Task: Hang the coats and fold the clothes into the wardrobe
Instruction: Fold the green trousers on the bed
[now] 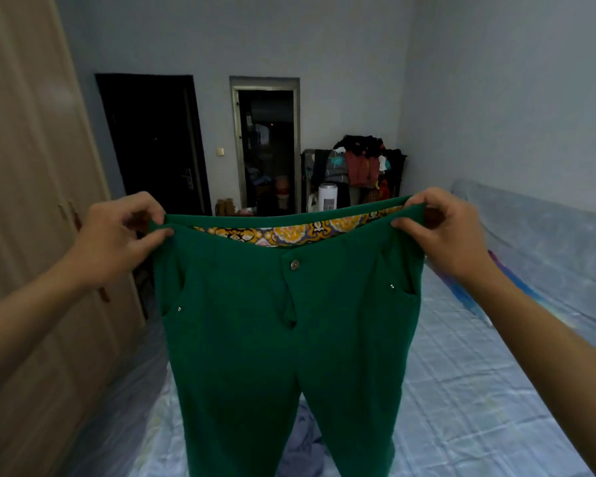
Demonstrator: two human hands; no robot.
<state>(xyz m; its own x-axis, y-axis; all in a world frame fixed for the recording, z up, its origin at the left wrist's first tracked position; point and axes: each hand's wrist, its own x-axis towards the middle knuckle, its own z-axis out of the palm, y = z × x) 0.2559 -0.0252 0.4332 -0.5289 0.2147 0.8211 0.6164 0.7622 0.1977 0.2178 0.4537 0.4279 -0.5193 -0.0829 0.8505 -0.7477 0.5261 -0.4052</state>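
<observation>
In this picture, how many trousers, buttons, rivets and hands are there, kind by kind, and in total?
Green trousers: 1
Button: 1
Rivets: 2
Hands pinching the waist: 2, left hand and right hand
Total: 6

Person's bare left hand (117, 232) & bare right hand (451, 232): slim fingers, nails look short & plain, knuckles showing. Bare left forearm (31, 325) & bare right forearm (547, 339) run uncovered from wrist to frame edge, smooth, w/ wrist bones visible. Only hands & forearms in shot; rest of body out of frame.
</observation>
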